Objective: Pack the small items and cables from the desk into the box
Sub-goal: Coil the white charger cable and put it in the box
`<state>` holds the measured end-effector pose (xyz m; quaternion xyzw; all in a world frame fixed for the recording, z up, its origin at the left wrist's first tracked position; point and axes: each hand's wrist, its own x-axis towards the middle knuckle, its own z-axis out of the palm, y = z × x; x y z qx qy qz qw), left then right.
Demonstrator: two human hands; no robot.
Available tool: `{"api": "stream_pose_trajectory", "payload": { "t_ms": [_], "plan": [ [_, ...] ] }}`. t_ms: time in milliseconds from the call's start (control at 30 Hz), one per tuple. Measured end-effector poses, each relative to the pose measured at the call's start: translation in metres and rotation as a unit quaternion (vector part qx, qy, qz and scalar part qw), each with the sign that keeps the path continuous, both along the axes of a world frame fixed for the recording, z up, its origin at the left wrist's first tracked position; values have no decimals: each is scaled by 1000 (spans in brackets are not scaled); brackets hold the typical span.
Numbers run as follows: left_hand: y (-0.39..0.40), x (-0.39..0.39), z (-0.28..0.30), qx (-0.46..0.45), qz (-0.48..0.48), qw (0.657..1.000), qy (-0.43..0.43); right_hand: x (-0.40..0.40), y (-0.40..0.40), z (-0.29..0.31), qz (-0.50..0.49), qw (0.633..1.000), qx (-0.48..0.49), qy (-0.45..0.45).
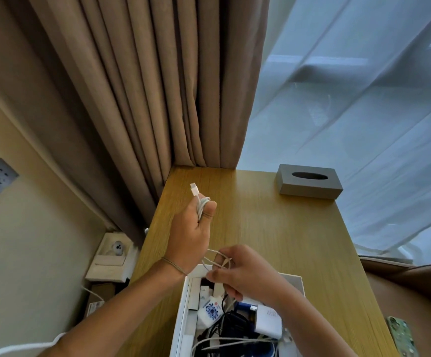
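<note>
Cable half-coiled over the box
Left hand and right hand both grip the white cable; loosen either (loops look slack) and the coil may spring open beside the box

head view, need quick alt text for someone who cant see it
Two hands coil a white cable above an open white box of chargers and cords on a wooden desk: the left hand holds the plug end up, the right hand pinches loops. A grey tissue box sits by the curtains.

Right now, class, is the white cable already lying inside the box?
No: the white cable is held above the box, wound on the left hand and pinched by the right hand.
</note>
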<state>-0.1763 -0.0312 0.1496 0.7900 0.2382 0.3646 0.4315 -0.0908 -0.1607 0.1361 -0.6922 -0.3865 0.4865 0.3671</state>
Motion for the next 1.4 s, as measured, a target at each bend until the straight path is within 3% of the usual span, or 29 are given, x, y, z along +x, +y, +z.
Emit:
{"api": "stream_pose_trajectory", "payload": {
  "t_ms": [133,333,533,633,733,833,933,1000,1100,1167,1267,1400],
  "plan": [
    [-1,-6,-9,56,-82,993,63,14,-7,15,-5,1000,8,-15],
    [-1,-14,-17,-12,-271,938,214,28,-8,21,25,999,2,-48],
    [-3,-19,-20,23,-255,933,254,37,-10,14,16,1000,21,0],
    [-7,-23,-20,-16,-255,943,215,44,-11,16,17,997,71,27],
    [-10,-29,-19,-99,-245,954,137,55,-13,18,-56,985,154,55],
    [-14,-29,-16,-162,-175,969,59,57,-14,17,-96,970,221,27],
    [-17,-20,-13,-213,-94,972,-20,39,-6,7,-110,970,215,1],
    [-16,-13,-11,-305,-58,949,-61,25,1,-3,-130,972,196,19],
    [-13,-6,-3,-488,-72,857,-145,8,8,-17,-138,976,164,33],
    [-8,-3,2,-514,-54,842,-156,0,9,-27,-123,983,135,33],
    [2,2,4,-446,-4,886,-130,-6,5,-33,-94,990,98,29],
    [9,0,-7,-250,39,967,-2,3,-7,-15,-76,993,90,27]
  ]
}}
